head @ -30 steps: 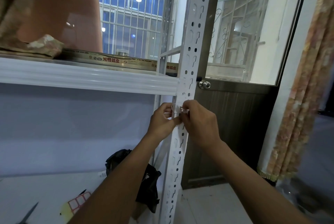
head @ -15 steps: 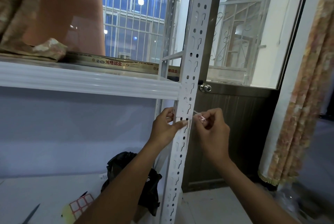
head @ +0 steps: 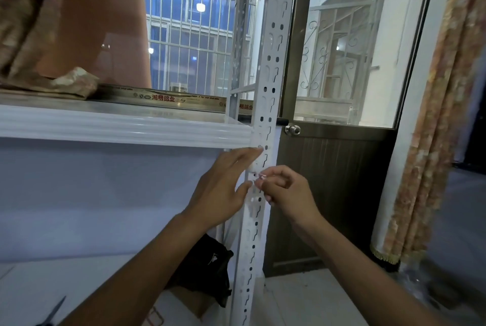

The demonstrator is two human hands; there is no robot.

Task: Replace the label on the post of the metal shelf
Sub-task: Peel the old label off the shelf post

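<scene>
two bare arms show, each ending in a bare hand. the left arm is at 7 o'clock and the right arm is at 5 o'clock. both look long and thin. the left hand and the right hand have slim fingers.

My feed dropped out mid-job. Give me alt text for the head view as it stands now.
The right hand pinches a small crumpled label scrap at the white perforated post, just below the shelf. The left hand rests straight fingers on the post's left edge. A door stands behind.
</scene>
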